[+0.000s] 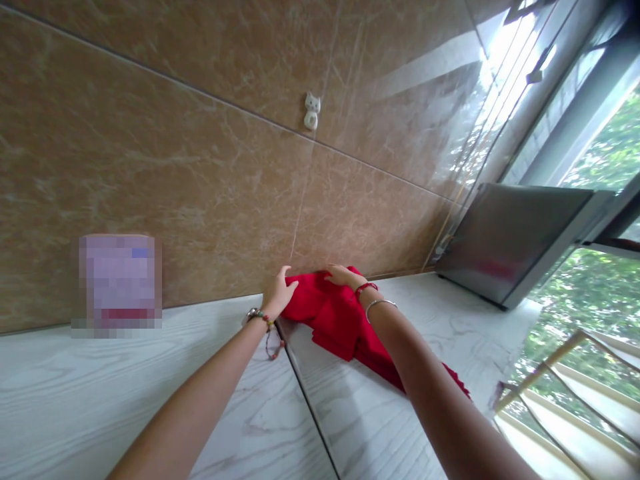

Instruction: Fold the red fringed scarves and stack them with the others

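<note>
- Well, the red cloth [334, 319] lies on the pale wood-grain counter [200, 400] against the foot of the brown tiled wall [200, 173], in uneven layers and running back beneath the right forearm.
- The left hand [278, 295] is at the cloth's left end, thumb and fingers apart; with so loose a hold, that end could probably slip away if the fabric were tugged from the other side.
- The right hand [341, 275] rests over the far edge, near the wall. Whether its fingers pinch the fabric or merely press on it, I cannot tell; if they only press, the upper layer might slide over the lower one and wrinkle.
- Under the right arm, the jagged tail end [457, 381] trails toward the counter's right side. The forearm partly hides it, so a twist or crease there could go unnoticed.
- A beaded bracelet [260, 316] on the left wrist has a dangling loop close to the cloth; it could snag if dragged across the fabric. The red band [367, 288] and silver bangle [380, 305] on the right wrist pose a milder version of that risk.
- A dark seam [307, 390] crosses the counter and meets the cloth near its left end; an edge might catch there if pulled flat along it.
</note>
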The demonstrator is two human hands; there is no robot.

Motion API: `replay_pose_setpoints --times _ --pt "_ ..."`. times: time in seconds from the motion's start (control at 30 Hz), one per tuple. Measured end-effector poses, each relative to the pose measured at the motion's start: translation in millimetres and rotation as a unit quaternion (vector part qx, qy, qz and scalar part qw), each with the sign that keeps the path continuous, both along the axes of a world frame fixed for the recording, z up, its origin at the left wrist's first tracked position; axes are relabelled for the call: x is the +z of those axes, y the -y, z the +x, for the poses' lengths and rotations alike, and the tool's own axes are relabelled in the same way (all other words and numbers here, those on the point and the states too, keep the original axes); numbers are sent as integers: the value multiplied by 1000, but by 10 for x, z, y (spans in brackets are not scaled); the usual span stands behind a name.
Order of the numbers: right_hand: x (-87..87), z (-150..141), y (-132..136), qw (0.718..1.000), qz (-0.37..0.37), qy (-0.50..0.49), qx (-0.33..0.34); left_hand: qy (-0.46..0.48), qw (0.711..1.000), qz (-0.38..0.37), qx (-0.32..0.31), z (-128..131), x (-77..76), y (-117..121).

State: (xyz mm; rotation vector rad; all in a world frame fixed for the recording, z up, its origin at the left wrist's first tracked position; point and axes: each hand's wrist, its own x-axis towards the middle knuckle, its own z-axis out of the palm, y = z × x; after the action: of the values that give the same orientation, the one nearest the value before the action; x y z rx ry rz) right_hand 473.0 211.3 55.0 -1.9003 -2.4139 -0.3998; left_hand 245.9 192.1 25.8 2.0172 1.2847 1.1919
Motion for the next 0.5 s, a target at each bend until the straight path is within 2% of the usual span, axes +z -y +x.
replay_pose_setpoints --times 0.13,0.3,0.4,0.5 --pt "-114 37 -58 997 4 2 -78 51 998 -43 -21 -40 -115 -122" --pt "-151 132 -6 990 62 -3 -129 108 989 -87 -53 -38 -260 -148" --pt "-169 147 17 988 74 -3 -138 116 988 -88 -50 -31 -263 -121" --pt "-146 154 8 992 58 -2 -111 111 991 -67 -16 -44 -214 -32"
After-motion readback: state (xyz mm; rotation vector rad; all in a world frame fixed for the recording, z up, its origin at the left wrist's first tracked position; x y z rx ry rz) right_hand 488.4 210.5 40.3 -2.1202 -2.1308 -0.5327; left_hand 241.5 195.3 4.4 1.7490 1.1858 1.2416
